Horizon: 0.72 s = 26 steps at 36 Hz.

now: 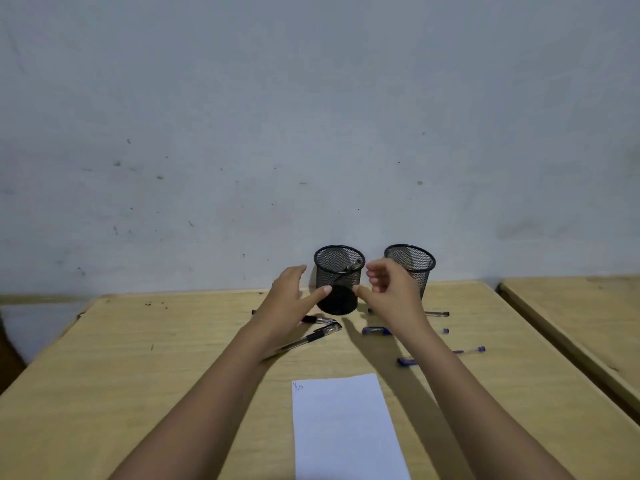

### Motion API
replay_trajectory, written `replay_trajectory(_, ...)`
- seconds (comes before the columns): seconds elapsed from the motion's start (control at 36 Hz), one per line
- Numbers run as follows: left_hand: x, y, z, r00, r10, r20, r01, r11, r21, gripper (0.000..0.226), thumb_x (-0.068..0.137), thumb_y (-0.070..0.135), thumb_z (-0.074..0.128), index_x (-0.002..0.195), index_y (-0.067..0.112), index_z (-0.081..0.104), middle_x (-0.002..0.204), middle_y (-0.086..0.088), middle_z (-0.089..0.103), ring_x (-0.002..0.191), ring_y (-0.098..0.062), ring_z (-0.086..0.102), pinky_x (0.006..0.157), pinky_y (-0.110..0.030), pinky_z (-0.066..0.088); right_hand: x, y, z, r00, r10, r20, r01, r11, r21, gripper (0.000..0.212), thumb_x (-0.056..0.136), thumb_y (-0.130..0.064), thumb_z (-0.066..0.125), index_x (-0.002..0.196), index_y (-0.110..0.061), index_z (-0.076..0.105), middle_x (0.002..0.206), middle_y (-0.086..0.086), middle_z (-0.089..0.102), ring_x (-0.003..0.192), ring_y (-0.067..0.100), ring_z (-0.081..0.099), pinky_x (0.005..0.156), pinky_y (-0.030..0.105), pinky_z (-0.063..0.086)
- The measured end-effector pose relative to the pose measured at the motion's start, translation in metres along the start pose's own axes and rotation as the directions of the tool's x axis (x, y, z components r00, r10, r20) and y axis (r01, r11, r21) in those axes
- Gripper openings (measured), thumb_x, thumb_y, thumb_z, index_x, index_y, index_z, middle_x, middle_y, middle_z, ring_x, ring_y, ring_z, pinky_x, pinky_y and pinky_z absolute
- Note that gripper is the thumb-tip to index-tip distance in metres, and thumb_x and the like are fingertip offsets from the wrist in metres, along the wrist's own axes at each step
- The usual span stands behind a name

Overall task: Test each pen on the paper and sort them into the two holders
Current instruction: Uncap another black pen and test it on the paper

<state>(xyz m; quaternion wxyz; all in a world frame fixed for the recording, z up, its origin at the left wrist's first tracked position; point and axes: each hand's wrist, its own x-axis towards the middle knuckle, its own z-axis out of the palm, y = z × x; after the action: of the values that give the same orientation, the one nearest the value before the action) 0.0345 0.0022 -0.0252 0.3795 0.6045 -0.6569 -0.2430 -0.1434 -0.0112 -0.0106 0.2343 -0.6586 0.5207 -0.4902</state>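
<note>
Tilts between left hand (286,299), spread wide, and right hand (393,289), loosely curled, empty: mesh holder (337,273), thumbs touching base.

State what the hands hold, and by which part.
The left mesh holder, tilted, seems squeezed near its base between the thumbs of the left hand and right hand; finger contact unclear.

Wooden table (138,358): paper (343,427), loose pens (311,338), mesh holder (415,263); second holder (337,271) perhaps lifted.

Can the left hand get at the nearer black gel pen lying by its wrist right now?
Probably yes: the nearer black gel pen lies uncovered on the desk beside the left hand, nothing over it. That hand touches the tilted mesh holder, though.
</note>
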Motion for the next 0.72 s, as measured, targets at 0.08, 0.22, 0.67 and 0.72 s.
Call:
replay_trajectory(0.08, -0.030, -0.005, -0.018, 0.999, 0.019, 0.045, -0.029, 0.977, 0.210, 0.071, 0.090, 0.051, 0.049, 0.144, 0.010, 0.028, 0.152, -0.005, 0.029, 0.137, -0.016, 0.030, 0.105, -0.026, 0.026, -0.024, -0.001, 0.011, 0.994, -0.018, 0.108, 0.020, 1.000, -0.020, 0.024, 0.074, -0.004, 0.071, 0.093, -0.015, 0.061, 0.090, 0.005, 0.060, 0.081, 0.014, 0.056, 0.070, 0.011, 0.046)
replay_trajectory(0.22, -0.082, -0.026, -0.040, 0.992, 0.004, 0.126, -0.055, 0.913, 0.404, 0.088, 0.079, 0.074, 0.029, 0.135, 0.006, 0.036, 0.141, -0.006, 0.037, 0.136, -0.022, 0.029, 0.107, -0.030, 0.025, -0.050, -0.004, 0.037, 0.922, -0.120, 0.368, 0.216, 0.949, -0.231, 0.029, 0.082, -0.008, 0.061, 0.111, -0.010, 0.063, 0.110, 0.003, 0.059, 0.099, 0.015, 0.054, 0.082, 0.013, 0.034)
replay_trajectory(0.67, -0.122, -0.067, -0.040, 0.968, -0.176, 0.181, 0.044, 0.823, 0.566, 0.089, 0.086, 0.069, 0.026, 0.150, 0.011, 0.003, 0.159, -0.007, -0.006, 0.147, -0.018, -0.010, 0.120, -0.039, -0.005, -0.050, -0.011, 0.067, 0.791, -0.185, 0.584, 0.509, 0.727, -0.460, 0.020, 0.090, -0.017, 0.051, 0.103, -0.013, 0.067, 0.106, 0.005, 0.061, 0.101, 0.022, 0.054, 0.075, 0.036, 0.048)
replay_trajectory(0.72, -0.122, -0.068, -0.041, 0.966, -0.184, 0.180, 0.056, 0.834, 0.549, 0.088, 0.087, 0.068, 0.028, 0.150, 0.011, 0.004, 0.159, -0.007, -0.005, 0.147, -0.018, -0.009, 0.120, -0.039, -0.005, -0.052, -0.014, 0.069, 0.825, -0.221, 0.521, 0.461, 0.797, -0.391, 0.016, 0.088, -0.016, 0.057, 0.099, -0.011, 0.067, 0.101, 0.005, 0.062, 0.096, 0.020, 0.055, 0.073, 0.033, 0.046)
